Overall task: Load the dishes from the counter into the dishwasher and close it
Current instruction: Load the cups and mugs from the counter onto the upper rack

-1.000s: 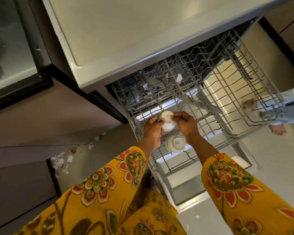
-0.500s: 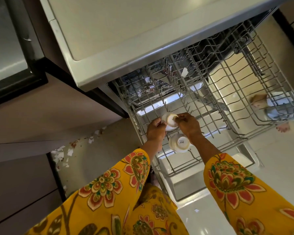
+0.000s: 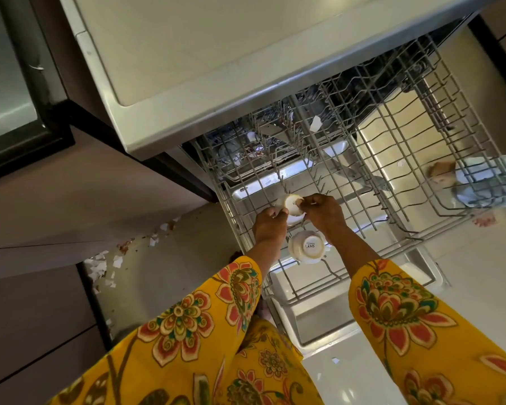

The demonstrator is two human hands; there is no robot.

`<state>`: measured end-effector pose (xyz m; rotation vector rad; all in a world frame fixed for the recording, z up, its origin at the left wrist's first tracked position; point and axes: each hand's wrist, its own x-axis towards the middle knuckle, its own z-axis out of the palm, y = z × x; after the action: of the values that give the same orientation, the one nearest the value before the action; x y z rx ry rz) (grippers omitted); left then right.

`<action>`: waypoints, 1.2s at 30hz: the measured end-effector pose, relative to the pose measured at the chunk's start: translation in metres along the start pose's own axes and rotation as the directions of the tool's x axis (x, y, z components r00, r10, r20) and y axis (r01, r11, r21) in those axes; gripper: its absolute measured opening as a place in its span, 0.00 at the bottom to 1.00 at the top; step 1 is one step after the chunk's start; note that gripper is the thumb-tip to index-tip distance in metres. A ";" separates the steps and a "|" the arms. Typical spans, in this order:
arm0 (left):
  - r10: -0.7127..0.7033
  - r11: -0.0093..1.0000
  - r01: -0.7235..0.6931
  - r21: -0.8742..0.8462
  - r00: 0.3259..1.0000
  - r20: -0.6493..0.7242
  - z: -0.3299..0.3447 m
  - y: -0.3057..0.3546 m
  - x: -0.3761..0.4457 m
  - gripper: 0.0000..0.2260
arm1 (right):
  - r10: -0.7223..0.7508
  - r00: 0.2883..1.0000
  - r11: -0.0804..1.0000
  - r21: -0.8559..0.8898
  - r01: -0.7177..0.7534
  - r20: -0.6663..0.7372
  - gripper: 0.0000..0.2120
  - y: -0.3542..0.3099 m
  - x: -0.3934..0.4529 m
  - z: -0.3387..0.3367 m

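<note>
Both hands are seating an inverted white cup (image 3: 292, 206) among the tines of the pulled-out upper rack (image 3: 392, 159): the left hand (image 3: 270, 226) is gripping its rim at 7 o'clock, the right hand (image 3: 323, 213) is pinching its base at 3 o'clock. A second upturned cup (image 3: 306, 247) is sitting just beside, at 6 o'clock. Next, probably, the fingers release once the cup settles. Paper scraps (image 3: 105, 267) are littering the floor at 9 o'clock; the tines are crowding the spot.
</note>
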<state>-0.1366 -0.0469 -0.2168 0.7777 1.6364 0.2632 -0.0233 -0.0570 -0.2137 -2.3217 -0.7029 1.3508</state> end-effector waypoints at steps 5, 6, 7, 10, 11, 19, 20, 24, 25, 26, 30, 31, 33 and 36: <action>-0.059 0.998 0.059 0.017 0.998 0.032 -0.004 0.002 0.003 0.18 | 0.028 1.000 0.999 0.044 -0.028 0.004 0.11 0.002 0.003 0.002; -0.062 0.998 0.061 0.029 0.998 0.029 -0.004 0.003 0.003 0.18 | 0.028 1.000 0.999 0.032 -0.028 0.004 0.11 0.001 0.003 0.002; -0.070 0.997 0.069 0.034 0.997 0.024 -0.004 0.005 0.002 0.19 | 0.018 1.000 1.000 0.007 -0.018 0.003 0.12 0.000 0.002 0.002; -0.083 0.996 0.083 0.023 0.996 0.034 -0.005 0.009 0.001 0.17 | -0.011 0.999 0.972 -0.235 0.023 0.053 0.18 -0.006 -0.006 -0.005; -0.093 0.996 0.093 0.017 0.995 0.041 -0.006 0.010 -0.002 0.16 | -0.007 0.997 0.946 -0.323 0.033 0.080 0.19 -0.006 -0.008 -0.008; -0.138 0.985 0.138 -0.106 0.990 0.009 -0.015 0.024 -0.021 0.11 | -0.050 0.998 0.970 -0.238 0.042 -0.029 0.18 -0.011 -0.026 -0.013; -0.138 0.982 0.137 -0.126 0.990 0.002 -0.017 0.026 -0.024 0.09 | -0.056 0.998 0.968 -0.247 0.047 -0.032 0.17 -0.014 -0.029 -0.015; -0.119 0.979 0.117 -0.165 0.993 -0.003 -0.023 0.030 -0.035 0.07 | -0.079 0.997 0.952 -0.296 0.075 -0.001 0.16 -0.021 -0.045 -0.026; -0.115 0.977 0.112 -0.182 0.993 -0.005 -0.025 0.029 -0.039 0.07 | -0.088 0.996 0.946 -0.312 0.088 0.014 0.17 -0.022 -0.050 -0.028; -0.110 0.974 0.107 -0.198 0.994 -0.004 -0.027 0.028 -0.042 0.08 | -0.096 0.995 0.939 -0.328 0.100 0.028 0.17 -0.024 -0.056 -0.030; -0.083 0.969 0.083 -0.235 0.997 0.012 -0.038 0.030 -0.052 0.07 | -0.121 0.991 0.925 -0.357 0.131 0.049 0.18 -0.031 -0.075 -0.034; -0.079 0.966 0.074 -0.249 0.997 -0.008 -0.041 0.030 -0.055 0.10 | -0.127 0.991 0.926 -0.351 0.137 0.052 0.19 -0.032 -0.080 -0.034; -0.072 0.962 0.061 -0.266 0.997 -0.032 -0.048 0.032 -0.061 0.12 | -0.134 0.989 0.932 -0.333 0.145 0.057 0.19 -0.034 -0.088 -0.034; -0.057 0.951 0.039 -0.306 0.997 -0.049 -0.061 0.033 -0.074 0.12 | -0.155 0.986 0.948 -0.273 0.165 0.060 0.19 -0.039 -0.104 -0.034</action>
<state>-0.1804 -0.0527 -0.1258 0.4982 1.6172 0.4946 -0.0464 -0.0881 -0.1045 -2.3894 -1.1323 1.2957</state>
